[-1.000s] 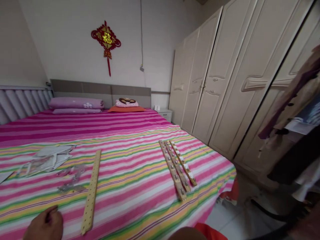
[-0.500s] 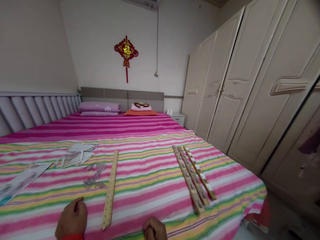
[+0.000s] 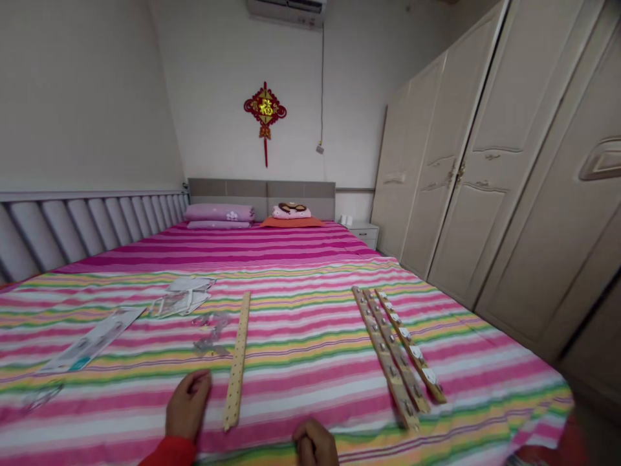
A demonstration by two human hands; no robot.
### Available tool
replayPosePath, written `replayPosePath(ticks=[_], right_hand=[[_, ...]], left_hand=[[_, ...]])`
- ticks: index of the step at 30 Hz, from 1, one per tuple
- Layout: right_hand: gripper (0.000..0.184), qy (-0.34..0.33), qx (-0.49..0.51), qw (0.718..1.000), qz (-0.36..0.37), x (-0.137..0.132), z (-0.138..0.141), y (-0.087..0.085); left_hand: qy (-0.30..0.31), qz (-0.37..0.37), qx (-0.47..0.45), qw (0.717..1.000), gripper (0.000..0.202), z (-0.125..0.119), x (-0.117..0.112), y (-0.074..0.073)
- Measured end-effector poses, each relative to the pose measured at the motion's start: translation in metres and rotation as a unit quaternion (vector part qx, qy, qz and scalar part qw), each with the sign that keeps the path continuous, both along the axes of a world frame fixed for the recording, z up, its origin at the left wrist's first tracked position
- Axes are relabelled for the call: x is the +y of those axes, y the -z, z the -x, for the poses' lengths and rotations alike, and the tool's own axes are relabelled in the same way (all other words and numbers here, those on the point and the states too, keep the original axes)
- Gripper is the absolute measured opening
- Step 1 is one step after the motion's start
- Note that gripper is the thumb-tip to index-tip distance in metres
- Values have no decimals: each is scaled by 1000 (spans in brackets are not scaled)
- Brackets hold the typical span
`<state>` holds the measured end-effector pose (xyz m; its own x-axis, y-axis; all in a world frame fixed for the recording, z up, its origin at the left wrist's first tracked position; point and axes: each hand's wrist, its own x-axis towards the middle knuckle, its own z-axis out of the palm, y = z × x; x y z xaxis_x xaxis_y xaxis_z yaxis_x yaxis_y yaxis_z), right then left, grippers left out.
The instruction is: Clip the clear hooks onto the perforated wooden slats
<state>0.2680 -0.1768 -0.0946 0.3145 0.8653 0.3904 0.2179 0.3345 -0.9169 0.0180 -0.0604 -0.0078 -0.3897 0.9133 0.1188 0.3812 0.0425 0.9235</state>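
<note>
My left hand (image 3: 188, 404), in a red sleeve, rests on the striped bedspread with its fingers curled in. Just right of it lies a pale wooden strip (image 3: 237, 362) dotted with small dark holes, apart from the hand. At the bottom edge, my right hand (image 3: 315, 443) is closed in a loose fist, and nothing shows in it. Further right, three wooden strips (image 3: 388, 356) lie side by side, bearing small metal pieces; the rightmost also carries white tags. Small clear plastic bags (image 3: 211, 333) lie beyond my left hand.
White and clear packets (image 3: 187, 296) lie at the left, near a long flat clear package (image 3: 94, 340) and a small shiny item (image 3: 43, 395). Folded bedding (image 3: 218, 213) is by the headboard (image 3: 223, 188). A railing (image 3: 97, 226) borders the left; wardrobes (image 3: 466, 194) stand right.
The view has turned left, so the scene sits further right in the picture. My left hand is slightly nearer the pale wooden strip. The right hand remains closed on the bedspread.
</note>
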Motion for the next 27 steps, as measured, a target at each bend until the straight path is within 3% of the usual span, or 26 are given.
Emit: replayPosePath(ticks=[3, 6, 10, 14, 20, 27], right_hand=[[19, -5, -13, 1000, -6, 1, -1, 0], [19, -11, -15, 1000, -13, 0, -3, 2], [20, -12, -19, 1000, -22, 1, -4, 7], [20, -8, -22, 999, -27, 1, -4, 8], [22, -1, -26, 999, -28, -1, -6, 3], [22, -19, -47, 998, -20, -4, -13, -5]], left_hand=[[75, -6, -11, 997, 52, -26, -8, -3], [107, 34, 72, 991, 57, -47, -11, -5], [103, 80, 217, 968, 52, -58, -10, -9], [84, 105, 283, 950, 29, -63, -9, -12], [72, 59, 235, 967, 19, -80, -23, -16], [102, 20, 179, 978, 18, -124, -38, -18]])
